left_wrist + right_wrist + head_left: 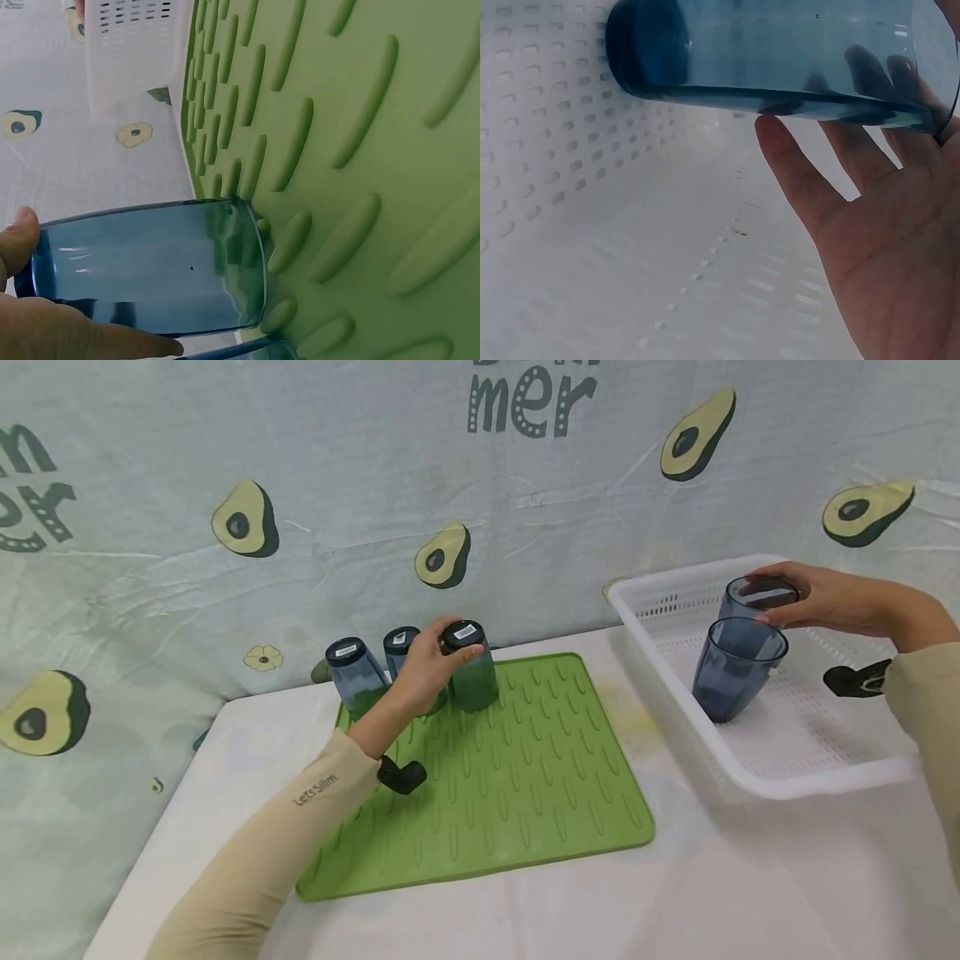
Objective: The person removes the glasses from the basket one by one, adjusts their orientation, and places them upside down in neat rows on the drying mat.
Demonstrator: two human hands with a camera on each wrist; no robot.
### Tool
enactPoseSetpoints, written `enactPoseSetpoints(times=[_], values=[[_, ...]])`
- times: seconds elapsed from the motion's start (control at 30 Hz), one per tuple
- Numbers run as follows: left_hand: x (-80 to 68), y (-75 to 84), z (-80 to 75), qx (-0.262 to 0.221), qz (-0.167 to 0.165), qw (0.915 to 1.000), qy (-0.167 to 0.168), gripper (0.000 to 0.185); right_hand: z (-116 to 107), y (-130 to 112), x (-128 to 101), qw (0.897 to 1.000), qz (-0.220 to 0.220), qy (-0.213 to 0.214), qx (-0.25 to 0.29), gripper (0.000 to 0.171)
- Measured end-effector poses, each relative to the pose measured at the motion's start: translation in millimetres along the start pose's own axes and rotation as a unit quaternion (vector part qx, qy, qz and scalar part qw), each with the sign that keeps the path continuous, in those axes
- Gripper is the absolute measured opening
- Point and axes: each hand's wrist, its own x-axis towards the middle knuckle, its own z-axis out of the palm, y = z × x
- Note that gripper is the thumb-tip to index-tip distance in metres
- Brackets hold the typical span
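Three blue see-through cups stand upside down at the far left of a green ribbed mat [525, 777]. My left hand [435, 664] grips the rightmost of them [471, 668] near its base; in the left wrist view that cup [157, 266] rests rim-down on the mat [360, 150]. The other two cups [352, 677] [400, 647] stand to its left. Inside a white perforated basket [750, 777] on the right, my right hand [806, 597] grips the rim of one upright blue cup [746, 597], seen close in the right wrist view [780, 52]. Another upright blue cup [735, 667] stands in front of it.
A white table [675, 893] carries the mat and basket, with an avocado-print cloth [450, 485] hanging behind. The basket's holed wall [547, 135] and floor fill the right wrist view. A black strap part [401, 774] sits at my left wrist.
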Motion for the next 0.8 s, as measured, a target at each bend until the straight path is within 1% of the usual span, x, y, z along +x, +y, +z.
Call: enactPoseSetpoints(times=[0.13,0.27,0.37,0.5,0.63,0.8], values=[[0.3,-6.9,2.0,-0.01,0.006,0.9998,0.015,0.064,1,-3,0,1.0,0.007,0.003,-0.022,0.078],[0.9,-7.7,5.7,-0.015,0.012,0.9996,0.022,0.065,3,-6,1,0.999,0.011,0.011,-0.035,0.081],[1.8,-4.0,6.2,0.006,0.011,0.9997,0.02,0.065,4,-5,1,0.999,0.014,0.019,-0.037,0.082],[3.9,1.3,2.5,0.067,0.003,0.9977,0.006,0.067,5,-6,0,0.999,0.016,0.025,-0.036,0.083],[5.1,4.1,-2.3,0.107,-0.012,0.9941,-0.006,0.071,4,-11,-3,0.996,0.011,0.045,-0.07,0.083],[7.0,4.2,-2.8,0.118,-0.014,0.9926,-0.022,0.072,2,-17,-6,0.988,0.005,0.089,-0.123,0.084]])
